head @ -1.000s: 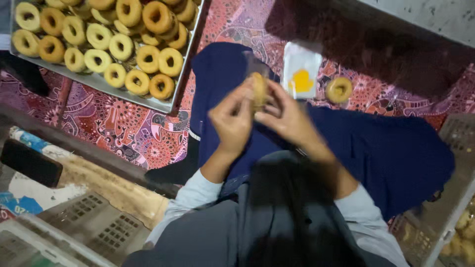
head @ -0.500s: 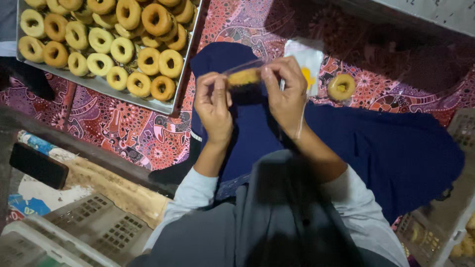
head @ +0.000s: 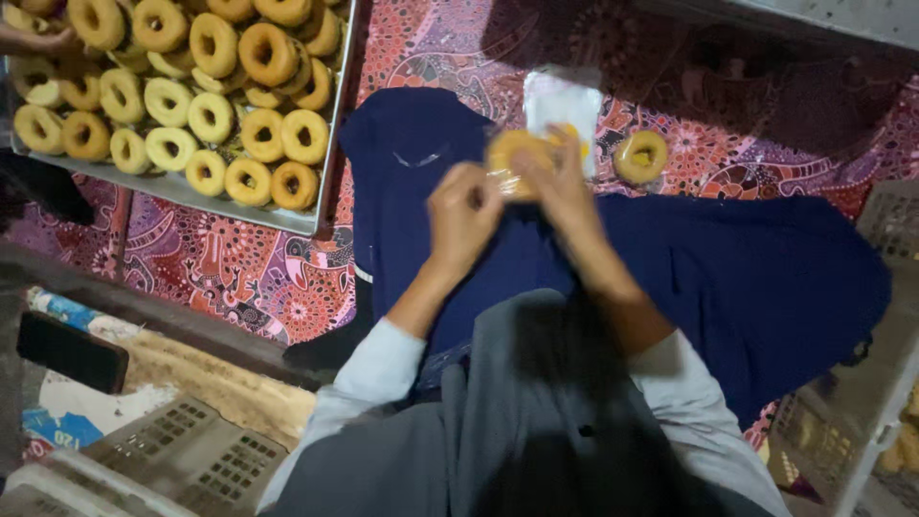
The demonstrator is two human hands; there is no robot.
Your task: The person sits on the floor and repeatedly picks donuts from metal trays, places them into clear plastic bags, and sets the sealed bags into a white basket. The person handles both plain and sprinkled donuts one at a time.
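I pinched the wrapped doughnut between my left hand and right hand — both gripping it, held above the blue cloth — steadying its clear wrap.

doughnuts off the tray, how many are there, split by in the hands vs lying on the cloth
Doughnut in clear wrap, held by left hand and right hand: 1
Loose doughnut on the patterned cloth: 1
Total off the metal tray: 2
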